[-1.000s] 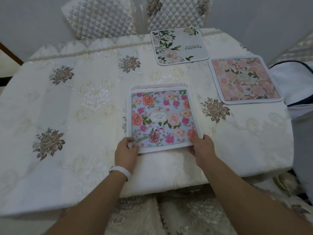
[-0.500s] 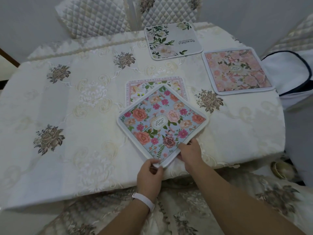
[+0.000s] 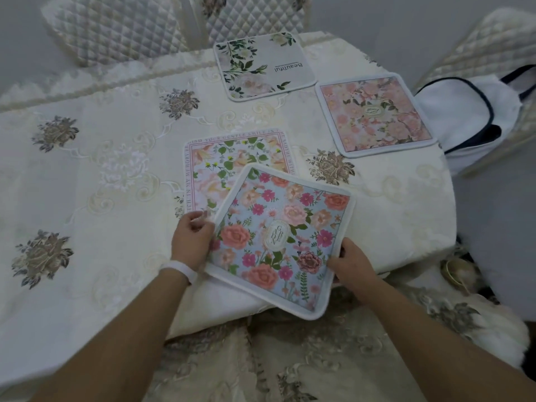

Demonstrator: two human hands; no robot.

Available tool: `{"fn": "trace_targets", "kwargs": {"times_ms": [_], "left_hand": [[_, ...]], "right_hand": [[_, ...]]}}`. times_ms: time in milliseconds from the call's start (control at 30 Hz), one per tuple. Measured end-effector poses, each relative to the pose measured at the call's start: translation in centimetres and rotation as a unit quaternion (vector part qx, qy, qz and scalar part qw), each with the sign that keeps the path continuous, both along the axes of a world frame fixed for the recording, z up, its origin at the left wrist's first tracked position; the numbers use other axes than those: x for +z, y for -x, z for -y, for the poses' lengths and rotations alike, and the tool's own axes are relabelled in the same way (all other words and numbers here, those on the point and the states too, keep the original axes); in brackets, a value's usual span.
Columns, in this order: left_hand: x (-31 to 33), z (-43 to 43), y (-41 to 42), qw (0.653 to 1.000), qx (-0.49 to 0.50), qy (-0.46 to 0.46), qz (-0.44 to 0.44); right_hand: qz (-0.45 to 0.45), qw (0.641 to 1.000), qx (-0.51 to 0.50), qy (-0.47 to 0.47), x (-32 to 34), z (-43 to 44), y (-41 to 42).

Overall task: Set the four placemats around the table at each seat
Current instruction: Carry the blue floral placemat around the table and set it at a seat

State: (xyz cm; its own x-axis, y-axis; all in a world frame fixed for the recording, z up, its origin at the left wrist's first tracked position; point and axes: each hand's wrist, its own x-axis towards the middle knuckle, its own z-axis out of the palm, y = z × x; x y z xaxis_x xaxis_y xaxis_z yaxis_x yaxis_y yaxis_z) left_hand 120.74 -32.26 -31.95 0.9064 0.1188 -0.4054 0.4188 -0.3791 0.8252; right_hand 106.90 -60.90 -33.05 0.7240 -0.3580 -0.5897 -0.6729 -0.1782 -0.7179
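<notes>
A blue placemat (image 3: pixel 278 239) with pink and orange roses hangs partly over the table's near edge, turned askew. My left hand (image 3: pixel 191 240) grips its left side and my right hand (image 3: pixel 352 261) grips its lower right side. Under its far corner lies a pale placemat (image 3: pixel 232 166) with a lettered border, flat on the cream tablecloth (image 3: pixel 116 169). A pink blossom placemat (image 3: pixel 374 114) lies at the right side. A white placemat (image 3: pixel 262 66) with green leaves lies at the far edge.
Two quilted chair backs (image 3: pixel 116 27) stand behind the far edge. A white bag (image 3: pixel 470 117) with dark trim rests on a chair at the right. A patterned chair seat (image 3: pixel 290 358) is below the near edge.
The blue placemat has been lifted off the lettered one, pulled toward me and rotated. My left hand shifted from its near corner to its left side; the right hand stays on it.
</notes>
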Motion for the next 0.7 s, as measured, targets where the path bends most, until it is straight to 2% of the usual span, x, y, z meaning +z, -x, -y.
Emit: {"fn": "trace_targets", "kwargs": {"times_ms": [133,267,433,700], "left_hand": [[0.0,1.0,-4.2,0.991,-0.099,0.008,-0.092],[0.7,3.6,-4.0,0.98,-0.184,-0.001,-0.071],[-0.5,3.6,-1.3,0.986,-0.153,0.048,-0.035],[-0.5,2.3,3.1,0.991,-0.099,0.078,-0.052]], "right_hand": [[0.007,0.997,0.01,0.077,0.3,1.6,0.2],[0.007,0.996,-0.043,0.079,0.1,2.1,0.4],[0.031,0.996,-0.038,0.069,-0.1,1.5,0.6],[0.024,0.997,-0.066,0.029,0.8,0.5,0.1]]}}
